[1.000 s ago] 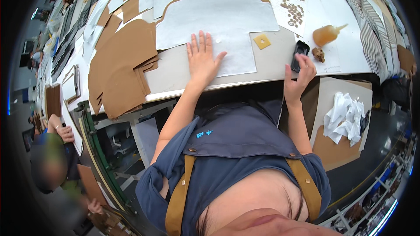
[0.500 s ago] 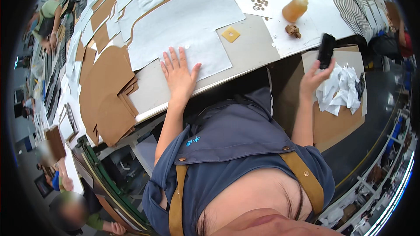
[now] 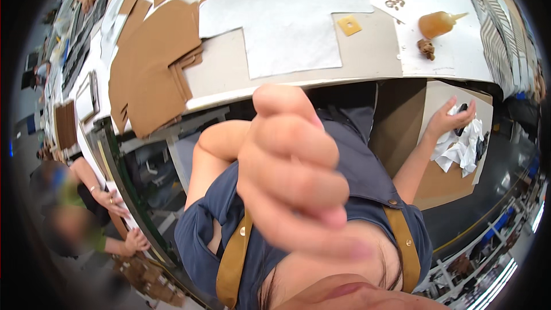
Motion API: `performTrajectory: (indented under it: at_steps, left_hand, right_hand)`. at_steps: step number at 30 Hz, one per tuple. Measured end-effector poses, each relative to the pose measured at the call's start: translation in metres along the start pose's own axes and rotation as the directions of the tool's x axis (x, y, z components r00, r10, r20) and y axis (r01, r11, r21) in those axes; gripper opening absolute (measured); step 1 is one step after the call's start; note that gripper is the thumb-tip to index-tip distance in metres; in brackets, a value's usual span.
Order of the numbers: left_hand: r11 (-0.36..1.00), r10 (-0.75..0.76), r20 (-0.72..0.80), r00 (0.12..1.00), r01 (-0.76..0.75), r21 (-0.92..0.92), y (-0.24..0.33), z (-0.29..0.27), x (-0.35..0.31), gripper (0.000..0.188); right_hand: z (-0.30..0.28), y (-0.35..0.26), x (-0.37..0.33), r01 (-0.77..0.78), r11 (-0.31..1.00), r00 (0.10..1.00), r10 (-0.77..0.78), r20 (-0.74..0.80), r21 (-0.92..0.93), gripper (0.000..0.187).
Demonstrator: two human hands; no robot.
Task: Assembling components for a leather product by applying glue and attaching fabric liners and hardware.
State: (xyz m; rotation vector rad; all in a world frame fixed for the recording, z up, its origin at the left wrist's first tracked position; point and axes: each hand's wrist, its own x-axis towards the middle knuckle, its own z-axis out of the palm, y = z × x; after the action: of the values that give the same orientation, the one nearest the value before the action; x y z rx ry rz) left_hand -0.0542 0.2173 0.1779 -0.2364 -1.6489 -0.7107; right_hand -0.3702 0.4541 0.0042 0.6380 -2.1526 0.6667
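White paper sheets [image 3: 287, 17], brown cardboard pieces [image 3: 152, 63], amber glue bottle [image 3: 437, 23], yellow square [image 3: 349, 25] on grey worktop [image 3: 367, 63]; white rags [image 3: 459, 146]; navy apron [image 3: 356, 161], tan straps [image 3: 232, 258].

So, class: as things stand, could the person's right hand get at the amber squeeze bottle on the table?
Probably yes. The right hand is low beside the white rags, with a dark object at its fingers, so it may need emptying. The amber squeeze bottle lies near the table edge above, with nothing between.

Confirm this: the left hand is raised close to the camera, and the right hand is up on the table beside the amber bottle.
Not quite. In the head view the right hand is below the table edge, at white crumpled paper on a cardboard sheet, away from the amber bottle. The left hand is indeed raised close to the camera.
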Motion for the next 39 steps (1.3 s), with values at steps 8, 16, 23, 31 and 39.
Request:
performTrajectory:
  at_steps: [8,16,23,31,39]
  left_hand:
    - [0.996,0.052,0.038,0.998,-0.054,0.074,0.016,-0.023,0.002,0.032]
    - [0.986,0.127,0.167,0.978,-0.142,0.081,0.024,-0.04,-0.005,0.033]
    - [0.979,-0.005,-0.001,1.0,0.005,0.204,0.038,-0.027,-0.014,0.029]
    - [0.997,-0.074,0.041,0.996,0.075,-0.029,0.014,-0.031,-0.006,0.016]
    - [0.671,-0.675,0.35,0.65,0.344,0.657,-0.089,-0.027,-0.133,0.072]
  right_hand:
    - [0.022,-0.141,-0.024,0.002,0.836,0.969,-0.138,0.206,0.549,0.045]
    - [0.031,-0.191,-0.035,-0.382,0.526,0.832,-0.163,0.53,0.76,0.037]
    - [0.031,-0.2,-0.022,-0.952,-0.107,0.305,-0.271,0.913,0.286,0.043]
    - [0.055,-0.197,-0.016,-0.989,-0.044,0.147,-0.405,0.902,0.141,0.053]
    - [0.081,-0.229,-0.025,-0.973,0.066,0.19,-0.327,0.926,0.223,0.053]
